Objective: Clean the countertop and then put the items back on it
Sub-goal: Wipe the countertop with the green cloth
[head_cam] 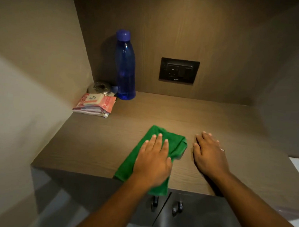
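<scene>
The cloth [140,158] at lower centre of the frame is plain bright green. The table [215,121] is brown with a fine wood grain, and the back wall [186,27] shows the same brown grain. At upper left of centre the bottle [125,67] is see-through deep blue with a solid blue-violet cap [123,35]. Left of it the wipes packet [96,102] is pink and white with a pale label. The socket plate [179,70] is black. The cupboard doors [191,213] below are grey.
</scene>
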